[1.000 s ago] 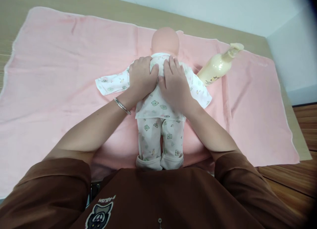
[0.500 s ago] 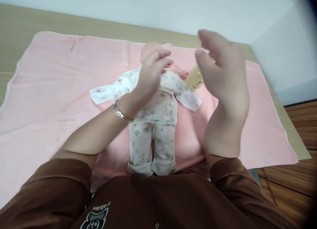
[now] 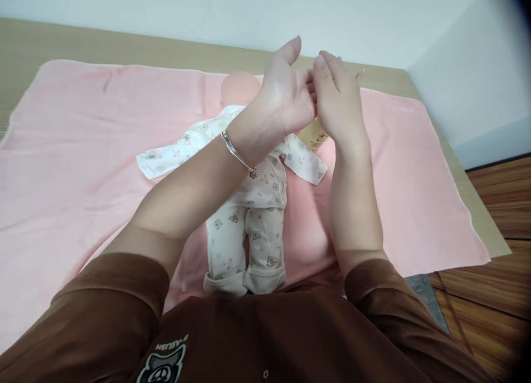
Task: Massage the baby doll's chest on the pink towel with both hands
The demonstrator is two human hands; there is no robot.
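A baby doll lies on its back on a pink towel (image 3: 385, 178), its bald vinyl head (image 3: 239, 89) partly hidden by my left hand (image 3: 286, 87). It wears a white printed top (image 3: 265, 187) with outstretched sleeves and matching trousers (image 3: 244, 245). My right hand (image 3: 337, 93) meets my left above the doll's chest, fingers up and apart, with nothing visible in either. Neither hand touches the doll. A cream pump bottle (image 3: 314, 135) sits below my hands, mostly hidden behind them. A metal bangle (image 3: 236, 151) circles my left wrist.
The towel covers a light wooden table (image 3: 124, 52), whose far edge meets a pale wall. The table's right edge drops to a wood-plank floor (image 3: 493, 272). My brown sleeves and top (image 3: 265, 339) fill the bottom of the view.
Both hands have left the doll's chest and risen above it, coming together. The bottle is now mostly hidden behind them, and the view has tilted upward.
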